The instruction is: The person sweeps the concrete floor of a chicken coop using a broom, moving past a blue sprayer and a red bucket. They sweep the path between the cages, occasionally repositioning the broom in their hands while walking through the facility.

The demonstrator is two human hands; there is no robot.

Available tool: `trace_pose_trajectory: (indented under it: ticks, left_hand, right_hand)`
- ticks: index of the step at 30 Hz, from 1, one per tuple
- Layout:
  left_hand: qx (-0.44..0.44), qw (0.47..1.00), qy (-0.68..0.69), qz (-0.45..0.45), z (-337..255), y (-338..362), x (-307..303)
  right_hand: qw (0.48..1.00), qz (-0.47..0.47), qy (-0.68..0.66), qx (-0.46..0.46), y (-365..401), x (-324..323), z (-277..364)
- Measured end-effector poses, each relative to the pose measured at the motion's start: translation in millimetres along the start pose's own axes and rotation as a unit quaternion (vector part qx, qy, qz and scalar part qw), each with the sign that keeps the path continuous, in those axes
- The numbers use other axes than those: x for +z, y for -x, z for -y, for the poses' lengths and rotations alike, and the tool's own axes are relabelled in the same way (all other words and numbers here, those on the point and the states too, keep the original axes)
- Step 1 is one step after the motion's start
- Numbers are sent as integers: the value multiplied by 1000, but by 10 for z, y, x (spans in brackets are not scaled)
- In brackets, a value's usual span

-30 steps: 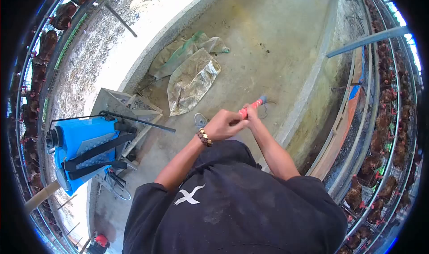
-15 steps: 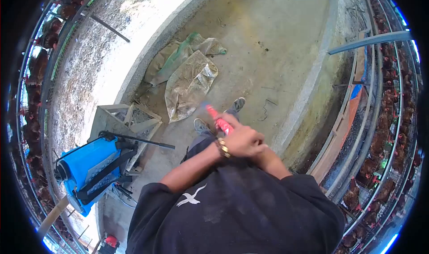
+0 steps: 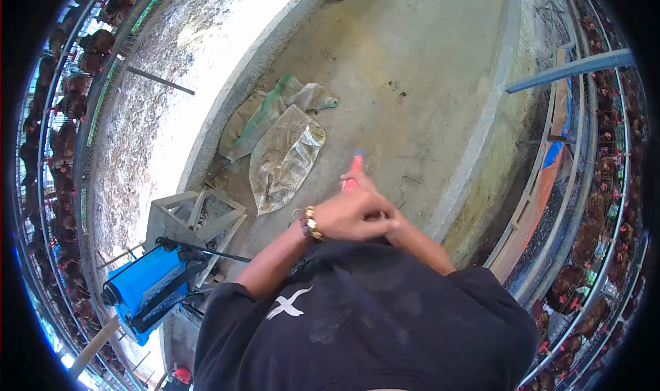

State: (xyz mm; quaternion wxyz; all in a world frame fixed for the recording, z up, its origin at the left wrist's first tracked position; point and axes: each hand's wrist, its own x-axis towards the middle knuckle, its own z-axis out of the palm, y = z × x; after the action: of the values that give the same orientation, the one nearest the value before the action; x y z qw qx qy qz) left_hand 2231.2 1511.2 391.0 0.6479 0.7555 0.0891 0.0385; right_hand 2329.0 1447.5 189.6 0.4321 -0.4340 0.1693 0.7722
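In front of my chest, my right hand is wrapped round a slim red bottle with a blue tip, which points away from me. My left hand, with a beaded bracelet at its wrist, lies over the bottle's near end and partly covers my right hand. Its fingers are curled, leaving a small gap by the thumb; what they grip is hidden. Beyond the hands, a dirty plastic sack and a greenish sack lie on the concrete floor.
A blue backpack sprayer stands at my left by a wooden frame. Caged brown hens line both sides. A low concrete curb runs along the left, another curb along the right. A grey bar juts in at upper right.
The red bottle has swung from pointing left to pointing nearly straight ahead. My left hand has shifted slightly left. My feet have dropped out of sight behind my hands.
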Motion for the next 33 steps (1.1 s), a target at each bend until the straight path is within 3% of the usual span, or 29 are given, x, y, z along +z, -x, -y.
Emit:
trace_pose_trajectory:
  ticks: [1, 4, 7, 8, 10, 12, 14, 17, 18, 19, 21, 24, 26, 27, 29, 30, 33]
  left_hand:
    - [54, 999, -7, 6, -41, -162, 88]
    - [-3, 987, -127, 95, 39, -524, 356]
    - [15, 984, -128, 122, 370, -806, 402]
    - [30, 990, -99, 93, 580, -888, 340]
    - [-10, 999, -12, 36, 809, -1067, 44]
    - [-74, 994, 79, 21, 754, -1165, -176]
    - [-108, 982, 156, 14, 483, -1244, -401]
    - [55, 998, 18, -16, 620, -1201, -512]
    - [22, 997, 66, 25, 372, -1135, -665]
    - [51, 997, 45, 37, 159, -1101, -817]
    - [25, 994, -37, 100, -273, -1155, -1092]
    - [77, 992, -60, 79, 21, -1515, -1109]
    - [87, 990, -97, 50, 342, -1642, -1116]
    - [104, 993, -43, 32, 518, -1667, -1214]
    - [130, 989, 67, 8, 799, -1619, -1465]
    - [-30, 986, 138, 88, 788, -1559, -1741]
    - [-51, 964, 260, -1, 1137, -1409, -2132]
  right_hand:
    - [998, 34, 5, 51, 87, 104, 60]
    - [990, 82, 26, 108, -50, 29, 172]
    - [995, 94, 22, -3, -137, -266, 340]
    - [934, 151, 188, -263, 299, -191, 413]
    - [980, 35, 72, -180, -7, -435, 725]
    - [981, -75, 8, -179, -302, -580, 979]
    - [979, -90, -29, -182, -367, -520, 1130]
    - [990, -27, -69, -124, -208, -114, 1249]
    - [994, 6, -71, -85, -124, 39, 1288]
    - [996, 44, -73, -35, -107, 200, 1322]
    - [989, 106, -73, 67, -229, 414, 1422]
    - [979, 126, -41, 152, -542, 590, 1659]
    - [982, 88, -27, 163, -780, 528, 1793]
    - [987, 53, -21, 150, -954, 419, 1836]
    - [999, -21, 39, -25, -1940, -714, 1657]
    - [997, -48, 25, -46, -1862, -666, 1699]
    - [986, -120, 2, -117, -1565, -245, 2099]
